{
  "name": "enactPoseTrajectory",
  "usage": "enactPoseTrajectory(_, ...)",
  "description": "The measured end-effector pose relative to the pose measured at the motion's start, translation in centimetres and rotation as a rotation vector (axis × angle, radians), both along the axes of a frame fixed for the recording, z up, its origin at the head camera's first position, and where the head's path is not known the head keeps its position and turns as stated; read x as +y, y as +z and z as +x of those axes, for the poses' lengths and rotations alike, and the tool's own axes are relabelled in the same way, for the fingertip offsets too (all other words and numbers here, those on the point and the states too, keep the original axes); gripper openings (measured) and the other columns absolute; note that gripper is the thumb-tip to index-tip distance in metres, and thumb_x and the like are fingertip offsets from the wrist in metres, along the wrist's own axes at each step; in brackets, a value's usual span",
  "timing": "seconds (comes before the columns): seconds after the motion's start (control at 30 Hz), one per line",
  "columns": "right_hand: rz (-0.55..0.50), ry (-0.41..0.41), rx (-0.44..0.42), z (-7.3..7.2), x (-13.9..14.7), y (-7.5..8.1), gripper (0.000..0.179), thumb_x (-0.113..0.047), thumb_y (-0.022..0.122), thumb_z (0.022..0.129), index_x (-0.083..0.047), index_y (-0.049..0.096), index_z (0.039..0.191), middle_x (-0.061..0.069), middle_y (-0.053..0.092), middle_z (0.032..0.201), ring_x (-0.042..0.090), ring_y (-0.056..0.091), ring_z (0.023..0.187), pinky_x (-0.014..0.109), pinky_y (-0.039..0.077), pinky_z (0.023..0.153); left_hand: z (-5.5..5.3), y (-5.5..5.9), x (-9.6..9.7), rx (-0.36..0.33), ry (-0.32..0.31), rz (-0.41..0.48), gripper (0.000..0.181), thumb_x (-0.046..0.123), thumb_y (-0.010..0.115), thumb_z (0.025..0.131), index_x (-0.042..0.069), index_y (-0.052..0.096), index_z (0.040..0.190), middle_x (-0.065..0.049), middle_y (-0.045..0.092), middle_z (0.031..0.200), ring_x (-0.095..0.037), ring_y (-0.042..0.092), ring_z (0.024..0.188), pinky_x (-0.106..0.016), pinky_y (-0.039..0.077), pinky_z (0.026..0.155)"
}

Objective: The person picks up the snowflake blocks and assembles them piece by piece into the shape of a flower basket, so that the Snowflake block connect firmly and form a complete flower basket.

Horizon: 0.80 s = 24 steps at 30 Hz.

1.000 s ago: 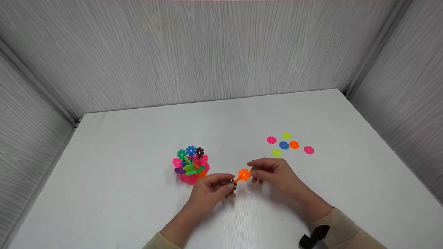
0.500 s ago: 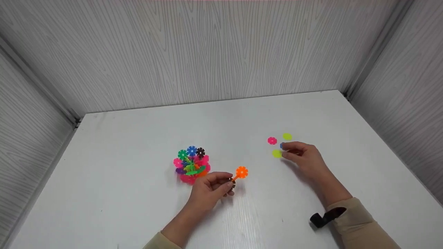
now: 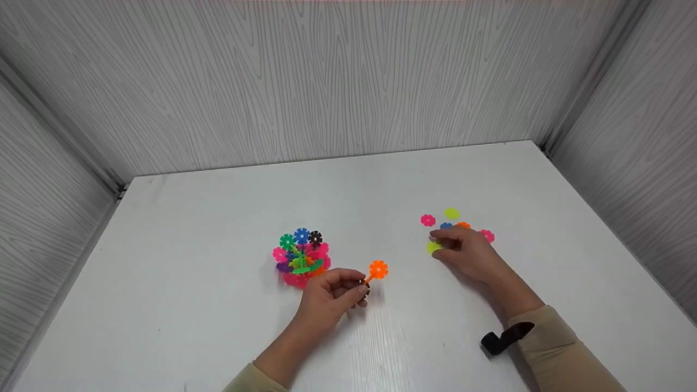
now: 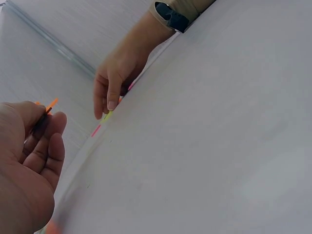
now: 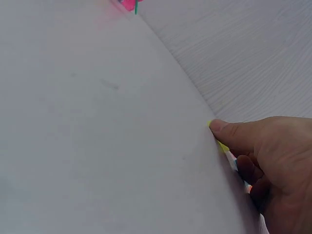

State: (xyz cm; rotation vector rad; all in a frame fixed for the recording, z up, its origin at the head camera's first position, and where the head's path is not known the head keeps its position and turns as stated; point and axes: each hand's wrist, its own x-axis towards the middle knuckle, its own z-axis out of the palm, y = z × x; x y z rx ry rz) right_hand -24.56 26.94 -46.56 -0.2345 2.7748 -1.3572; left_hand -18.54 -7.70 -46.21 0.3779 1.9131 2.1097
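Note:
In the head view, my left hand (image 3: pixel 332 296) pinches a black notched snowflake disc (image 3: pixel 366 288), partly hidden by the fingers. Joined to it are orange snowflake discs (image 3: pixel 378 269), one seen face-on and one edge-on. Farther right, my right hand (image 3: pixel 468 253) has thumb and fingertips at a yellow disc (image 3: pixel 434 247) low on the table. Seen from the right wrist, the thumb lies over this yellow disc (image 5: pixel 223 147), and the fingers curl below. Left of my left hand stands a multicoloured cluster of interlocked discs (image 3: pixel 301 261).
Loose discs lie around my right hand: pink (image 3: pixel 428 220), yellow (image 3: pixel 452 213), blue (image 3: pixel 446 226), orange (image 3: pixel 464 224) and another pink (image 3: pixel 488 236). The white table (image 3: pixel 218 337) has grey wood-grain panels (image 3: pixel 326 81) behind and at both sides.
My right hand has left the orange disc, gone right to the loose discs, then shifted slightly left to the near yellow one, which has slid a little nearer. My left hand has barely moved.

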Motion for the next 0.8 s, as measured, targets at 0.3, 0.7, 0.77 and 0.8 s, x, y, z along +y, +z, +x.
enactPoseTrajectory(0.3,0.02,0.02,0.009,0.1,0.2,-0.2,0.04,-0.014,0.079,0.097,-0.012,0.072,0.136,0.007,0.067,0.12,0.025,0.058,0.107,0.025,0.054,0.088,-0.1,-0.1,0.0,0.007,0.001,-0.028,0.022,0.008,0.078,0.097,0.003,0.075,0.119,-0.015,0.077,0.104,-0.03,0.077,0.088,-0.035,0.064,0.083)
enactPoseTrajectory(0.7,-0.06,-0.003,-0.052,1.1,-1.4,0.3,0.021,-0.018,0.082,0.094,-0.019,0.08,0.115,0.002,0.071,0.109,0.025,0.061,0.102,0.025,0.057,0.081,0.0,0.1,-0.1,0.009,0.001,-0.036,0.021,0.009,0.079,0.097,0.002,0.075,0.117,-0.015,0.076,0.103,-0.028,0.077,0.087,-0.032,0.064,0.082)
enactPoseTrajectory(0.77,-0.114,0.003,-0.044,1.4,-2.3,0.6,0.017,-0.016,0.081,0.094,-0.018,0.082,0.111,0.001,0.073,0.105,0.025,0.063,0.099,0.025,0.058,0.078,0.0,0.2,-0.1,0.013,0.002,-0.042,0.022,0.009,0.079,0.097,0.002,0.074,0.117,-0.015,0.076,0.102,-0.028,0.076,0.087,-0.032,0.064,0.082)
enactPoseTrajectory(0.8,-0.149,0.02,-0.036,1.6,-2.7,0.8,0.016,-0.015,0.081,0.095,-0.016,0.082,0.111,0.002,0.074,0.104,0.026,0.064,0.096,0.025,0.058,0.077,0.0,0.2,-0.1,0.016,0.001,-0.047,0.023,0.009,0.079,0.097,0.001,0.074,0.118,-0.015,0.076,0.102,-0.028,0.076,0.087,-0.032,0.064,0.082)
